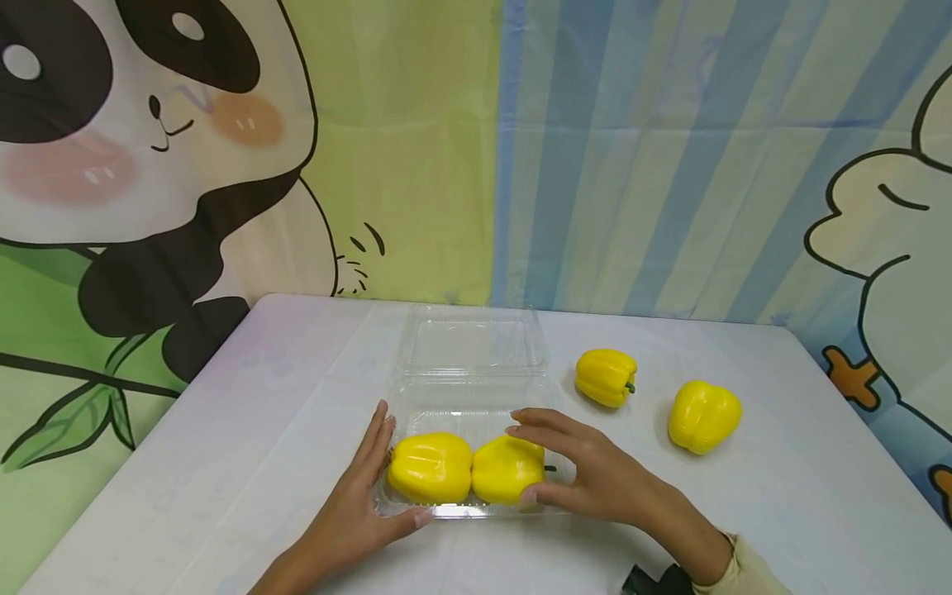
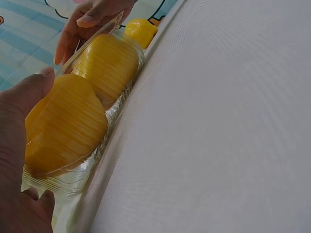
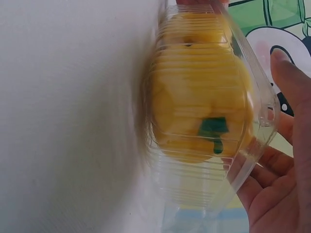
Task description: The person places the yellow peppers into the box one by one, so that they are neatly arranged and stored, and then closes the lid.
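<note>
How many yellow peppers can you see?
4. Two sit side by side in the clear box, the left pepper and the right pepper. Two more lie on the table, the far pepper and the rightmost pepper.

I can't see the far side of the right pepper (image 1: 508, 468); my right hand (image 1: 587, 475) covers it. Right wrist view is motion-blurred along the clear tray's (image 3: 204, 189) left edge, my palm cut off at the frame corner. Left hand (image 2: 19, 145) runs off the left wrist frame.
</note>
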`<move>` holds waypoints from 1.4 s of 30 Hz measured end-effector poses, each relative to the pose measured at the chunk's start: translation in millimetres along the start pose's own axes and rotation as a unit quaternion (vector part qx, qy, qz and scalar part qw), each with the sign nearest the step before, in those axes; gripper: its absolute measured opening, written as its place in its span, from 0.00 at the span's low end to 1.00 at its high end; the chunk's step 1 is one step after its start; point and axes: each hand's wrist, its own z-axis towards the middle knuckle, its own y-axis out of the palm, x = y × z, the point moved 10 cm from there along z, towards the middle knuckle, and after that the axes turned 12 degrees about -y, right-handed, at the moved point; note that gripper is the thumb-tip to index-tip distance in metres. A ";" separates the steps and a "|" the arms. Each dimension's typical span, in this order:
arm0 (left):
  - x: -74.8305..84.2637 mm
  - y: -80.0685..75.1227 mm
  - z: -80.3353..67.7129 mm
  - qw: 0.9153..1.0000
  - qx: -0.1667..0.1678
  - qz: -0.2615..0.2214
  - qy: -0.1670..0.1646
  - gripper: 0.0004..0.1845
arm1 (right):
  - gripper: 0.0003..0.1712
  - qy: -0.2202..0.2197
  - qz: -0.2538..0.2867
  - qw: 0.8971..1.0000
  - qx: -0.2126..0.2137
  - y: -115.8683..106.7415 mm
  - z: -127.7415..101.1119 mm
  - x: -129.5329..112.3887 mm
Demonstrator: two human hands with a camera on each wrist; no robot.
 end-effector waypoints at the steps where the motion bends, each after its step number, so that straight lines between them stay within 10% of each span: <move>1: -0.1 0.1 0.0 1.000 -0.001 -0.001 0.000 0.61 | 0.35 0.000 0.003 1.000 0.004 -1.4 0.2 0.2; 42: -1.9 0.2 0.4 1.000 0.000 0.005 -0.010 0.61 | 0.31 0.013 -0.068 0.989 0.127 -49.4 -18.4 25.1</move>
